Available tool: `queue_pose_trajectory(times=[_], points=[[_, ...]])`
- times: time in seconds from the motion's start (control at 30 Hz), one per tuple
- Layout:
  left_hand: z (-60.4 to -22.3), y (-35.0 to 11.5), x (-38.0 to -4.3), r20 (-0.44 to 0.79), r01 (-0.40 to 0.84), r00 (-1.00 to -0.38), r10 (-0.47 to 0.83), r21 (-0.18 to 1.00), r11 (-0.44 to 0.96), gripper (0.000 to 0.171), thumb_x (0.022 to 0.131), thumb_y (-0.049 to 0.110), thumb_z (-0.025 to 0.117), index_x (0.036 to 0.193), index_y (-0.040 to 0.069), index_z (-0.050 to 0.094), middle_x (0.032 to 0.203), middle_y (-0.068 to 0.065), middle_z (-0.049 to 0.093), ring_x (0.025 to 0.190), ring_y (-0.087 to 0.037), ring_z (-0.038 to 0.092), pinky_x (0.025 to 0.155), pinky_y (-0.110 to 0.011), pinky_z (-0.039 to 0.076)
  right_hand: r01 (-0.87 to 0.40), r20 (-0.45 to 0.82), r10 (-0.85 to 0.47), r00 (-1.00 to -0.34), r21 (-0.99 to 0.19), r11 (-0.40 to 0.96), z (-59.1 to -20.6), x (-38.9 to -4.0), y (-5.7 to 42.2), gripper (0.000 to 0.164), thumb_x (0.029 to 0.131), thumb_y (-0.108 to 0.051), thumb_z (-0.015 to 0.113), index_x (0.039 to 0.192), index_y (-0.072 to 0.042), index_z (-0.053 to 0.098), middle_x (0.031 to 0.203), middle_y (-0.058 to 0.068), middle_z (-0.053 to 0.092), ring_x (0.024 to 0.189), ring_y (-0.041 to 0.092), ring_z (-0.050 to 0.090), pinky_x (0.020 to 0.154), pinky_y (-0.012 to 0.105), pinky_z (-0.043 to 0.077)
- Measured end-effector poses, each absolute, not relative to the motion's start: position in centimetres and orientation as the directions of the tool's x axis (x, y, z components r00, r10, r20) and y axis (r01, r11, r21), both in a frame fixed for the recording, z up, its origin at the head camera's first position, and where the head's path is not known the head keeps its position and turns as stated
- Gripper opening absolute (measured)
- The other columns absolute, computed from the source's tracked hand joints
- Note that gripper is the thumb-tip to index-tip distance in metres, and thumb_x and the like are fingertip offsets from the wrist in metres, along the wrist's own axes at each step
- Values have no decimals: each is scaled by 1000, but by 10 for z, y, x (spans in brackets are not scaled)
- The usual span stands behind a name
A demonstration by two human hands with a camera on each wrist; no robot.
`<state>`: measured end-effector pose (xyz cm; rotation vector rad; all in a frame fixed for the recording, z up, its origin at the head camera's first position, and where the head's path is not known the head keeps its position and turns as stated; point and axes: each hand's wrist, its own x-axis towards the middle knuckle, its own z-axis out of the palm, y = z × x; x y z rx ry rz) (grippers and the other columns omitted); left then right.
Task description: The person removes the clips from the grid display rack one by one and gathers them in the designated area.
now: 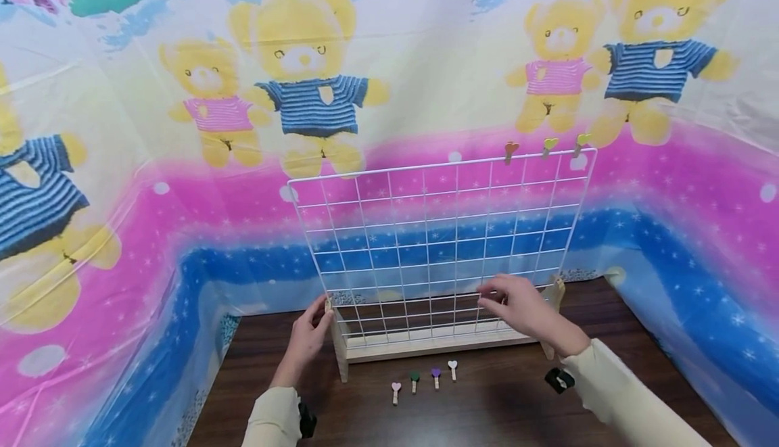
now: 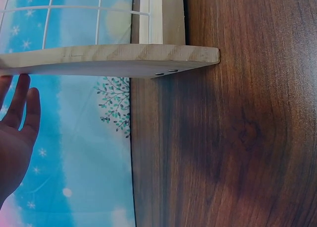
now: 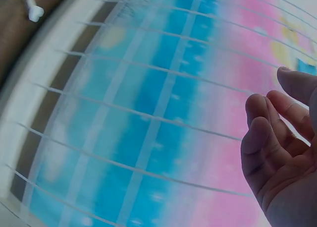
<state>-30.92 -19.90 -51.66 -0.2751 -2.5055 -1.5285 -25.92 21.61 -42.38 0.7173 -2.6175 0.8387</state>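
A white wire grid rack [image 1: 426, 244] stands upright in a wooden stand [image 1: 444, 347] on the table. My left hand [image 1: 308, 335] holds the top of the stand's left upright; in the left wrist view its fingertips [image 2: 33, 95] lie against the outer face of the wooden side panel [image 2: 124, 56]. In front of the grid's lower right part, my right hand [image 1: 517, 305] hovers with loosely bent fingers and nothing in them. Heart-topped clothespins sit on the top wire: an orange-red one [image 1: 510, 151], a yellow-green one [image 1: 550, 146] and a yellow one [image 1: 581, 143].
Before the stand, on the dark wooden table [image 1: 475, 413], lie a pink heart clothespin [image 1: 396, 393], a green one [image 1: 414, 382], a purple one [image 1: 436, 378] and a white one [image 1: 453, 370]. A bear-print cloth [image 1: 426, 95] hangs behind and beside the table.
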Motion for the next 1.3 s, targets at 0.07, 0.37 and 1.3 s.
queue_pose_trajectory(times=[0.07, 0.37, 1.3], points=[[-516, -199, -309, 259, 258, -964, 58, 857, 446, 42, 98, 17, 53, 139, 10, 48, 126, -20, 56, 110, -33, 56, 88, -49, 47, -552, 443, -363, -820, -440, 708, -410, -259, 219, 15, 86, -14, 71, 101, -10, 70, 90, -4, 63, 70, 4, 56, 59, 23, 49], [-517, -199, -309, 249, 248, -967, 57, 859, 449, 43, 98, 17, 53, 140, 9, 46, 125, -21, 56, 110, -33, 56, 88, -48, 47, -588, 562, -347, -751, -328, 740, -344, -252, 228, 20, 85, -14, 73, 104, -8, 70, 88, -2, 62, 64, 3, 54, 55, 24, 49], [-517, -199, -309, 236, 235, -970, 55, 855, 462, 45, 98, 20, 52, 141, 8, 44, 124, -20, 57, 110, -33, 56, 87, -48, 48, -613, 800, -89, -593, -378, 694, -227, -263, 224, 29, 88, -12, 68, 116, -7, 68, 98, 7, 60, 58, -1, 55, 50, 14, 43]])
